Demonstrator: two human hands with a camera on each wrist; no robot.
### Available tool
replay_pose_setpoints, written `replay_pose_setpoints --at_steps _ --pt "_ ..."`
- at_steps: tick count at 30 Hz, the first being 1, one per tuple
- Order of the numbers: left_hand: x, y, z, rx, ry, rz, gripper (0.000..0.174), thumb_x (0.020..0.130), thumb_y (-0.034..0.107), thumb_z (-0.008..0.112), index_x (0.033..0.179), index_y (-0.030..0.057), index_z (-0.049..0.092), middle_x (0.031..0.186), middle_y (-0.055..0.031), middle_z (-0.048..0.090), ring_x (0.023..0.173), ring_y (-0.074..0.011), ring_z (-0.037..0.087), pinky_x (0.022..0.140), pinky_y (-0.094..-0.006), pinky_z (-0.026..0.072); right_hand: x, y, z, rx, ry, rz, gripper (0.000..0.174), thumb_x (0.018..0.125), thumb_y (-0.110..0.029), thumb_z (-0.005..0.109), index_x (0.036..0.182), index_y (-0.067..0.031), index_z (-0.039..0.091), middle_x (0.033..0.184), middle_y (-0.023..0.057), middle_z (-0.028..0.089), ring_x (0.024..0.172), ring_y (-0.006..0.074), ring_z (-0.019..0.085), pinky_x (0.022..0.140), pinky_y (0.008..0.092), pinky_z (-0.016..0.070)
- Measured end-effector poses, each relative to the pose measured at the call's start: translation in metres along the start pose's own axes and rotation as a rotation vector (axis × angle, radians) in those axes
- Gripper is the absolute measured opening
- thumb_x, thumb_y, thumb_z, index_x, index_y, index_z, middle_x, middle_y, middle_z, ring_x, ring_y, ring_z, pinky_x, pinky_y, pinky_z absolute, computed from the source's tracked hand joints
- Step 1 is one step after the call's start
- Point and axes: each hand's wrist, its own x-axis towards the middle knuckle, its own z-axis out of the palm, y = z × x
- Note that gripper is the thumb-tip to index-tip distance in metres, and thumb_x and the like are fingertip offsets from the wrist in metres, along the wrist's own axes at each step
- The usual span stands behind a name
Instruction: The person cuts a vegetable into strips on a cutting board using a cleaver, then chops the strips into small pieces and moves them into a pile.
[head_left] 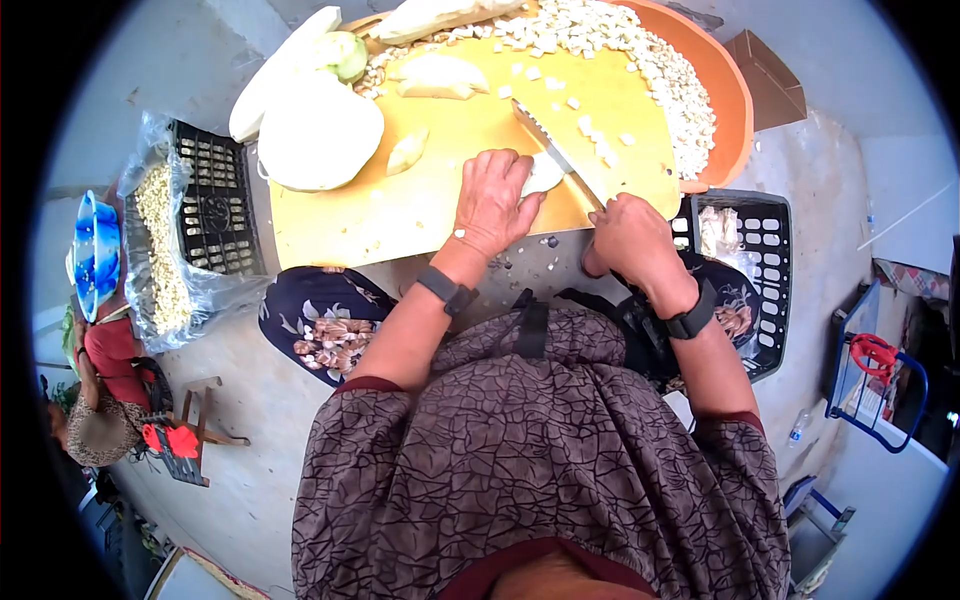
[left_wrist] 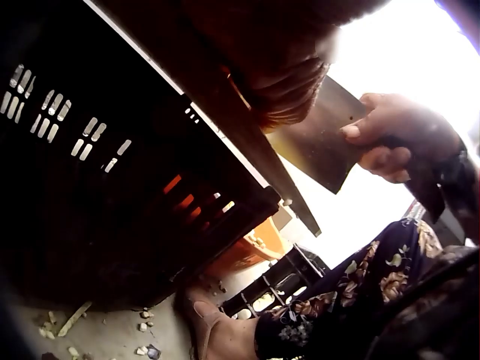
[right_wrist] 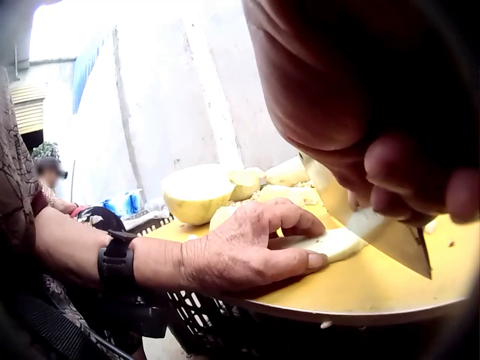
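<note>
My left hand (head_left: 493,205) rests low over the yellow board (head_left: 350,220), holding a pale peeled vegetable strip (right_wrist: 337,244) between thumb and fingers. In my right hand (head_left: 635,240) is the handle of a broad-bladed knife (head_left: 560,155). Its blade stands on edge across the strip's right end, just beyond the left fingertips. A few small cubes (head_left: 597,135) lie to the right of the blade. Farther left on the board are a large pale vegetable half (head_left: 320,140), a small wedge (head_left: 408,152) and a bigger cut piece (head_left: 440,75).
Diced cubes (head_left: 690,120) heap along the orange basin (head_left: 725,90) at the board's far right. Black crates stand at the left (head_left: 215,200) and right (head_left: 770,270). A plastic bag (head_left: 165,240) of diced pieces lies left, near a blue basin (head_left: 97,255) and another person (head_left: 110,380).
</note>
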Motion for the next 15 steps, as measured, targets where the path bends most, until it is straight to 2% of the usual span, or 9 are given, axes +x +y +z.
replay_pose_setpoints --at_steps 2,5,8,11,15 --pt "0.000 0.000 0.000 -0.004 0.004 -0.002 0.043 0.074 0.021 0.073 0.113 0.0041 0.064 0.106 -0.0128 0.058 0.103 -0.0310 0.053 0.090 -0.0424 0.0408 0.011 0.001 0.006 -0.009 -0.026 -0.009 0.024 0.088 -0.017 0.060 0.087 0.0049 0.070 0.091 0.0266 0.069 0.090 0.0407 0.068 0.083 0.0448 0.0533" --pt "0.000 0.002 -0.001 -0.011 0.000 -0.009 0.043 0.074 0.022 0.073 0.112 0.0039 0.064 0.106 -0.0127 0.058 0.103 -0.0308 0.053 0.090 -0.0420 0.0407 0.011 -0.008 -0.005 0.075 -0.007 0.132 0.023 0.086 -0.014 0.057 0.092 0.0040 0.070 0.094 0.0261 0.070 0.094 0.0404 0.068 0.086 0.0438 0.0532" --pt "0.001 0.003 -0.001 -0.001 0.003 -0.016 0.043 0.073 0.022 0.074 0.111 0.0040 0.064 0.106 -0.0128 0.058 0.103 -0.0306 0.053 0.090 -0.0417 0.0407 0.010 -0.015 -0.010 0.048 -0.076 0.183 0.024 0.084 -0.011 0.055 0.096 0.0029 0.069 0.098 0.0260 0.070 0.098 0.0401 0.068 0.088 0.0434 0.0527" --pt "-0.001 0.001 0.001 0.011 0.001 -0.016 0.043 0.073 0.022 0.074 0.112 0.0041 0.065 0.106 -0.0127 0.058 0.103 -0.0306 0.053 0.090 -0.0416 0.0408 0.014 -0.019 -0.009 -0.023 -0.126 0.156 0.024 0.083 -0.009 0.054 0.098 0.0025 0.069 0.103 0.0261 0.069 0.102 0.0390 0.067 0.089 0.0432 0.0522" --pt "-0.001 0.000 -0.001 -0.001 -0.010 -0.012 0.043 0.073 0.022 0.073 0.111 0.0039 0.065 0.106 -0.0123 0.058 0.103 -0.0307 0.053 0.091 -0.0418 0.0410 0.016 -0.014 -0.013 0.059 -0.120 0.208 0.025 0.082 -0.008 0.055 0.099 0.0023 0.070 0.106 0.0259 0.069 0.105 0.0386 0.066 0.090 0.0426 0.0520"
